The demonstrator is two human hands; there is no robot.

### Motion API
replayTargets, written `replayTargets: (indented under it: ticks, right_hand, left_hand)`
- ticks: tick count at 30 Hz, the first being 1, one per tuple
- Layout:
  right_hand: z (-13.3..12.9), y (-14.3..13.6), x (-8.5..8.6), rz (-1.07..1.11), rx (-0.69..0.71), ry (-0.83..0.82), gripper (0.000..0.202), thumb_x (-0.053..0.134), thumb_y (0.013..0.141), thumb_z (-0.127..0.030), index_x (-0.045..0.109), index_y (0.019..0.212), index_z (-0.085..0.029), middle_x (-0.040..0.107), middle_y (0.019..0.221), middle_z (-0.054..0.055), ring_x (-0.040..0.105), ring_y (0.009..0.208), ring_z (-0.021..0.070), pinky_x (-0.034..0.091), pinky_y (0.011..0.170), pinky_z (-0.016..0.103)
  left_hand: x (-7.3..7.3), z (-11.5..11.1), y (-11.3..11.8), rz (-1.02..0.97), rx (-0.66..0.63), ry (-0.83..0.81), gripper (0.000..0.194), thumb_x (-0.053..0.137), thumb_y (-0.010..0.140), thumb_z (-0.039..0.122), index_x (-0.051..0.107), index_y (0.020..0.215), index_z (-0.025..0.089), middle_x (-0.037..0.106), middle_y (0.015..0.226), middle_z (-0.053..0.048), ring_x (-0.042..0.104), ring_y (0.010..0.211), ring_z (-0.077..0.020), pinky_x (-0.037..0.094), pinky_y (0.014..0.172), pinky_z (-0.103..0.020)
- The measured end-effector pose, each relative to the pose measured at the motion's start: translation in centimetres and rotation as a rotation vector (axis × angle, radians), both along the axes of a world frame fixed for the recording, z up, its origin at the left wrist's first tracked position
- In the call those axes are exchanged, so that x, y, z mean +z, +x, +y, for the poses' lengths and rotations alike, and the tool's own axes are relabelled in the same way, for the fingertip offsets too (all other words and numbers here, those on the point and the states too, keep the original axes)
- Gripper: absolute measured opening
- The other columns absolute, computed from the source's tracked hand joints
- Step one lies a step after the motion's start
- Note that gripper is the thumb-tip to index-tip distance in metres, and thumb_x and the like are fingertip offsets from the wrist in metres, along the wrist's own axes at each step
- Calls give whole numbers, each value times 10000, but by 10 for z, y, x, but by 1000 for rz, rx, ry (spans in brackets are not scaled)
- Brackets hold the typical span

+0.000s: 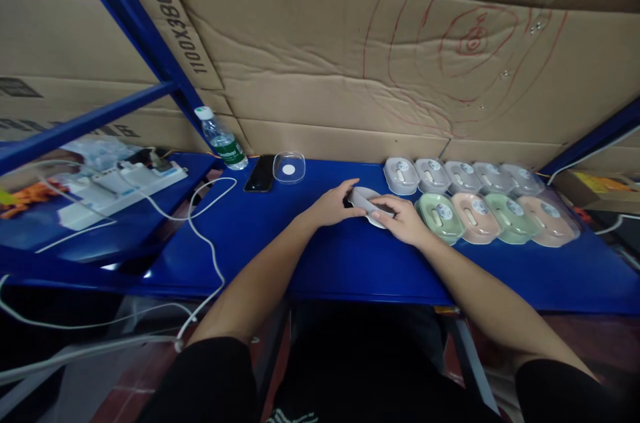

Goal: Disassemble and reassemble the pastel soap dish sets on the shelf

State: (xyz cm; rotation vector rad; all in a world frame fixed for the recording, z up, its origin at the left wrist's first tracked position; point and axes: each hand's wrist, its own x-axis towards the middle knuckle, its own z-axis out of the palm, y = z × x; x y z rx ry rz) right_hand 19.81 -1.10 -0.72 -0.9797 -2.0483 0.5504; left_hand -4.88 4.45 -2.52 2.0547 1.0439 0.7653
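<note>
A small grey plastic box (364, 196) is held between both hands above the blue table, tilted, with a paler part beneath it. My left hand (334, 204) curves round its left side, thumb in front and fingers behind. On the other side, my right hand (403, 217) grips it with the thumb on the near edge and fingers bent over it. A clear lid (289, 169) with a round white label lies further left. To the right are grey lidded boxes (401, 175) in a back row, with green boxes (440, 217) and pink boxes (477, 217) in front.
A water bottle (227, 144) stands by the blue post, beside a black phone (259, 173). White cables (213, 246) loop over the table's left part from a power strip (125, 193). Cardboard (300, 43) walls the back, and a blue frame bar (85, 126) crosses the left.
</note>
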Motion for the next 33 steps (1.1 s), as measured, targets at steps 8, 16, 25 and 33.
replayTargets:
  ticks: [8,16,25,33]
  right_hand:
    - [3,-3,-8,25,21,26,263,732,921,-433,776,1110,-255,807,1138,83,767,1045,270,599,943,461]
    - [2,-5,-6,72,-14,66,211,851,813,-440,758,857,-257,800,973,59,760,943,265,609,875,440]
    - [4,-5,-6,301,-116,55,349,885,762,-466,620,729,-242,774,865,54,758,854,258,604,818,435]
    - [-1,1,6,455,-125,53,361,839,791,-543,618,762,-260,760,852,53,737,853,260,604,808,441]
  left_hand:
    - [3,-2,-5,-48,-16,-45,1083,956,649,445,445,1579,228,620,1463,-210,646,1300,-349,504,1107,-547]
    - [3,-2,-4,-62,-41,-20,1261,980,626,373,275,1665,266,601,1491,-200,668,1268,-324,511,1105,-531]
    - [6,0,-6,204,22,149,1203,918,722,369,206,1684,245,421,1652,-196,585,1380,-364,494,1128,-526]
    - [13,1,-8,159,106,392,823,707,916,270,307,1634,234,467,1614,-163,553,1418,-290,473,1164,-477]
